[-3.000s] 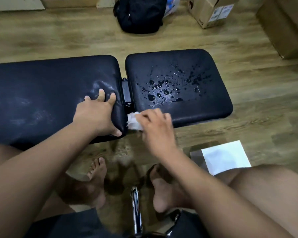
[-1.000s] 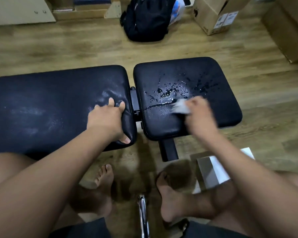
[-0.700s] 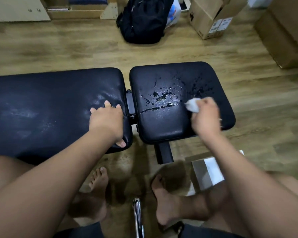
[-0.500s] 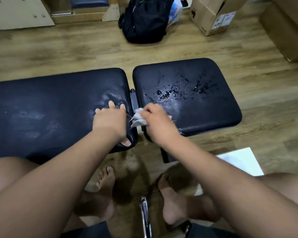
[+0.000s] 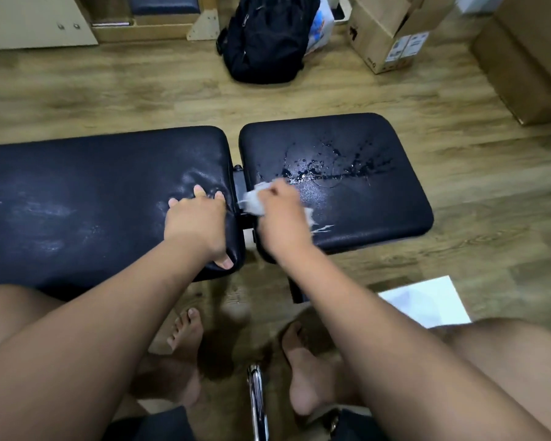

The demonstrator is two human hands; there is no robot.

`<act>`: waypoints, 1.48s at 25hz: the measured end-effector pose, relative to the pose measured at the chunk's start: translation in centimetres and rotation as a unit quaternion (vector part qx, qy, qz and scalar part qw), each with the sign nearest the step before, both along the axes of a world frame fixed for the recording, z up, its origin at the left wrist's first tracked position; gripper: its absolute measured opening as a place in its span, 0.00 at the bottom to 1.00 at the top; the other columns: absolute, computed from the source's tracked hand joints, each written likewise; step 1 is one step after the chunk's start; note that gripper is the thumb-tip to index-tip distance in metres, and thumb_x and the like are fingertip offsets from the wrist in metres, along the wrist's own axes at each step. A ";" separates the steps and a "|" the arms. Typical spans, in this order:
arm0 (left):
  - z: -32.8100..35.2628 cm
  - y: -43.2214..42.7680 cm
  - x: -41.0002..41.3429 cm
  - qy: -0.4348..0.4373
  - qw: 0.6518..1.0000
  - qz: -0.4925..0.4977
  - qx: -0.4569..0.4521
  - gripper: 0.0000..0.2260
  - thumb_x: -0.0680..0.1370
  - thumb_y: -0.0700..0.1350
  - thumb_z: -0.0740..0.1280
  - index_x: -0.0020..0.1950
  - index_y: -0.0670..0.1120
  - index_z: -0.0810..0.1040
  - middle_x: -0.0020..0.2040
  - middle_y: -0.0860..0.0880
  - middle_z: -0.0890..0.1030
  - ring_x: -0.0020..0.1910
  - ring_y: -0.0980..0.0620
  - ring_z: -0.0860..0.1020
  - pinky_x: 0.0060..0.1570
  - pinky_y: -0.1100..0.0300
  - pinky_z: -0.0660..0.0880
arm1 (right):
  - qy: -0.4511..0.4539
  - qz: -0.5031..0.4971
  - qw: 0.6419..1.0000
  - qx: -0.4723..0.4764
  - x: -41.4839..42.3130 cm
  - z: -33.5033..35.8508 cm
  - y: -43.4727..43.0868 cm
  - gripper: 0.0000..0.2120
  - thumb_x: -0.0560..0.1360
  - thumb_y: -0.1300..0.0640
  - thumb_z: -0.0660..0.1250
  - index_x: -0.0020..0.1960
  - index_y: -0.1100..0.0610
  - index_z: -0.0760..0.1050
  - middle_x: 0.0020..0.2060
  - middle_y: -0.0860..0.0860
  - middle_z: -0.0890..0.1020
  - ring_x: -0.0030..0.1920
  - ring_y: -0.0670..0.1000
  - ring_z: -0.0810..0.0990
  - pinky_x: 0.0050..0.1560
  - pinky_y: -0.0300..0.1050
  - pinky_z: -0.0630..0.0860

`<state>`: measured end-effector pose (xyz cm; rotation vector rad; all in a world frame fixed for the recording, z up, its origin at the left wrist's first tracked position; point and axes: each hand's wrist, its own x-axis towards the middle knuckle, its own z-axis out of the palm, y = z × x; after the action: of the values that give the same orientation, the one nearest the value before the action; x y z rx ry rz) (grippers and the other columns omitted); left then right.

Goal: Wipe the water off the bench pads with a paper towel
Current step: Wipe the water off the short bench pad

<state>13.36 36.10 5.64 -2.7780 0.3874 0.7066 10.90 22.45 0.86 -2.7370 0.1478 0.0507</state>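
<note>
A: Black vinyl, two pads. Left hand (image 5: 198, 226) lay at frame centre on the long pad (image 5: 86, 198), fingers straight, thumb over its near edge, holding nothing.

B: And the towel?

A: Right hand (image 5: 282, 218) clutched the paper towel (image 5: 254, 201), wadded, at the short pad (image 5: 372, 202)'s left edge beside the gap.

B: Progress?

A: Judged partial. Near strip showed only smears; water droplets (image 5: 334, 168) remained further up, centre-right. Open pad stretched rightward; backpack (image 5: 264, 39) stood well apart at top.
</note>
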 end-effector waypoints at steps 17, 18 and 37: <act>-0.7 1.0 -0.4 -0.007 0.999 0.023 -0.023 0.58 0.55 0.65 0.79 0.77 0.54 0.52 0.74 0.46 0.60 0.64 0.37 0.69 0.51 0.49 0.74 | -0.001 0.084 0.996 -0.028 0.7 0.0 -0.3 0.15 0.72 0.67 0.59 0.56 0.59 0.76 0.56 0.56 0.74 0.55 0.58 0.71 0.56 0.49 0.71; -0.8 1.3 -0.5 -0.005 0.999 0.028 -0.033 0.58 0.55 0.65 0.79 0.77 0.55 0.51 0.75 0.48 0.59 0.65 0.38 0.68 0.52 0.49 0.74 | -0.004 0.094 0.995 -0.023 0.8 0.3 -1.9 0.16 0.72 0.67 0.60 0.57 0.59 0.77 0.57 0.56 0.74 0.56 0.58 0.70 0.56 0.50 0.71; -1.5 1.1 0.2 -0.002 0.999 0.021 -0.027 0.59 0.52 0.64 0.79 0.76 0.53 0.53 0.73 0.45 0.60 0.64 0.35 0.70 0.56 0.47 0.75 | 0.006 -0.152 0.981 -0.118 0.1 0.9 -15.6 0.18 0.71 0.63 0.61 0.58 0.55 0.76 0.57 0.57 0.76 0.56 0.62 0.74 0.55 0.51 0.73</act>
<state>13.61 37.17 4.11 -2.8460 0.3534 0.7111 10.98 6.88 1.76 -2.9151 0.6096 -0.0393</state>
